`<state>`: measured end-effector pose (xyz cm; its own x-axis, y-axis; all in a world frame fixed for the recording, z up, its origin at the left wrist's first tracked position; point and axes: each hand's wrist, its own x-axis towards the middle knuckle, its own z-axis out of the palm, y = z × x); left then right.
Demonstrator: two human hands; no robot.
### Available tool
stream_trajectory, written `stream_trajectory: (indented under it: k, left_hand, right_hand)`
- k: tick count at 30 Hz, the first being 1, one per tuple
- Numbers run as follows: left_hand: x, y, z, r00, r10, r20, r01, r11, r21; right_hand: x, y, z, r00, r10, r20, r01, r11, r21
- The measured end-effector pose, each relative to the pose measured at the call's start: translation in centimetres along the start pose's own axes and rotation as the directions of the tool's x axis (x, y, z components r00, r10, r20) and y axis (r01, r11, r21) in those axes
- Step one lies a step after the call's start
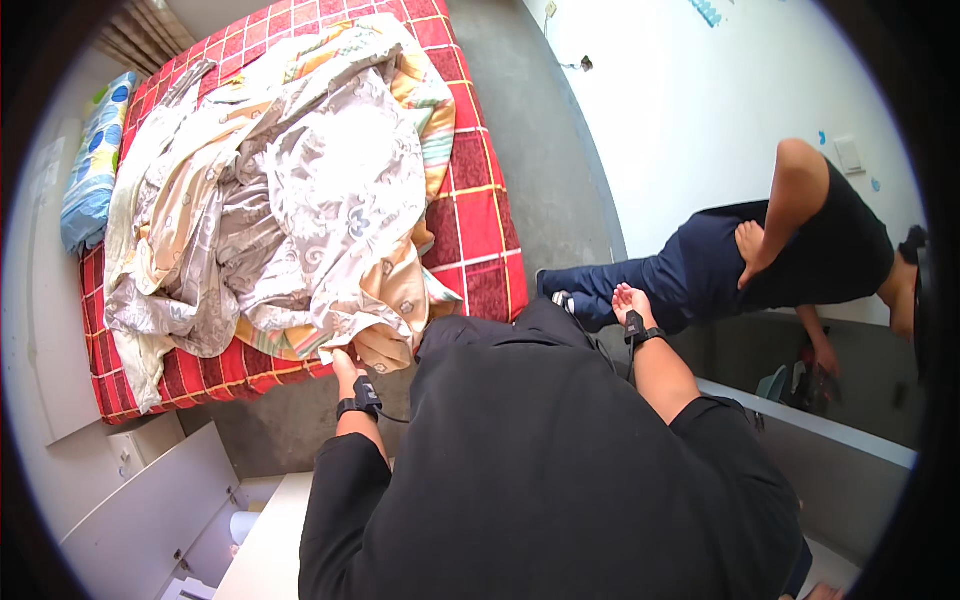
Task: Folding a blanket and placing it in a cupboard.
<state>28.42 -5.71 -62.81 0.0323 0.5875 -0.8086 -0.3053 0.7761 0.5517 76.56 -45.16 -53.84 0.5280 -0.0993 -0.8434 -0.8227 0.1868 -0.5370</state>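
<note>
A rumpled, patterned quilt in grey, white and peach lies heaped on a bed with a red checked sheet. My left hand is at the quilt's near edge by the bed's corner, its fingers partly hidden at the cloth; whether they grip it cannot be told. Beside my right thigh is my right hand, palm up, fingers slightly curled and apart, holding nothing. Both wrists wear black straps with small cabled devices. A folded blue patterned bedding item rests at the bed's far left edge.
Another person stands close on the right, one hand on the hip. A white cabinet with an open door is at the lower left. Grey floor runs between bed and white wall. A dark glossy panel is at the right.
</note>
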Motion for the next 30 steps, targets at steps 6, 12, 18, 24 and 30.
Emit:
stream_trajectory:
  k: [6, 12, 18, 24, 30]
  left_hand:
    - [2.9, 1.8, 5.1, 0.982, 0.135, 0.130, -0.143, 0.988, 0.054]
    - [3.2, 2.8, 11.7, 0.967, 0.222, 0.123, -0.239, 0.960, 0.144]
    - [5.1, 3.1, 19.9, 0.938, 0.316, 0.144, -0.347, 0.828, 0.440]
    - [4.2, -2.4, 25.8, 0.984, 0.174, -0.046, -0.138, 0.893, 0.428]
    - [-0.8, -6.5, 31.0, 0.981, 0.195, -0.012, -0.052, 0.317, 0.947]
  right_hand:
    - [1.8, -1.9, 8.2, 0.983, 0.045, 0.177, -0.038, 0.998, -0.048]
    - [0.1, -5.1, 16.3, 0.881, -0.031, 0.472, -0.022, 0.994, 0.106]
    - [6.3, -9.0, 11.5, 0.940, 0.079, 0.332, -0.107, 0.992, 0.066]
    - [16.6, -13.1, 7.4, 0.979, 0.204, -0.013, -0.205, 0.978, -0.046]
    - [24.3, -21.3, 15.3, 0.967, 0.254, 0.013, -0.243, 0.937, -0.249]
